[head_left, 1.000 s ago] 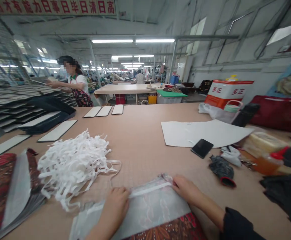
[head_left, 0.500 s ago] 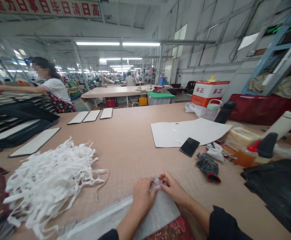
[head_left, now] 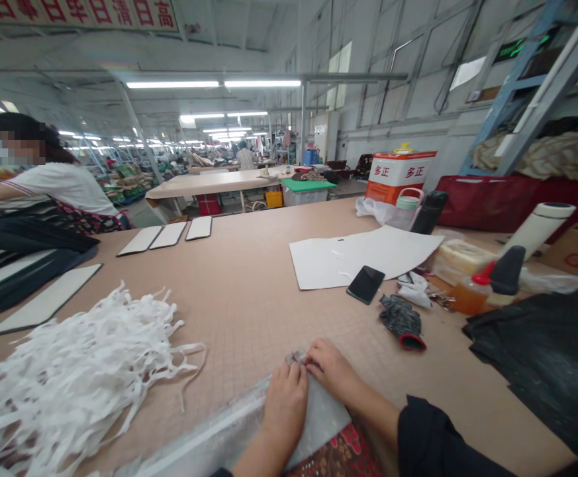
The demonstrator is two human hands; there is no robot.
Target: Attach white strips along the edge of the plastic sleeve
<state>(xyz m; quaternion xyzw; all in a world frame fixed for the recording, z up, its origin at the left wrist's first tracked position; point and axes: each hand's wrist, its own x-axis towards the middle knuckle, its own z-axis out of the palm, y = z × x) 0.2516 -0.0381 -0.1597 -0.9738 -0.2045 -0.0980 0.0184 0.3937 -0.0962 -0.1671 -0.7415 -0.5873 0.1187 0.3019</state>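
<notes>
Near the front edge of the table [head_left: 229, 291], both my hands meet at the far corner of a grey-backed fabric piece [head_left: 326, 407]. Its patterned red and brown side [head_left: 341, 454] shows at the lower right, and a white strip [head_left: 219, 430] runs along its left edge. My left hand [head_left: 289, 397] rests on the fabric, its fingers bent and closed at the corner. From the right, my right hand [head_left: 332, 368] pinches that same bunched corner between thumb and fingers. The exact fold under the fingertips is hidden.
A heap of white strips [head_left: 80, 371] lies left. Ahead right are a white sheet [head_left: 353, 255], a phone [head_left: 365, 285], a dark glove [head_left: 402, 321], a glue bottle [head_left: 473, 296] and black material [head_left: 531, 358]. White panels [head_left: 140, 240] lie far left, near a co-worker [head_left: 70, 185].
My view has turned slightly right, so the table things sit further left. My left fingers have drawn closer together at the fabric corner; my right hand stays there. The co-worker has leaned left.
</notes>
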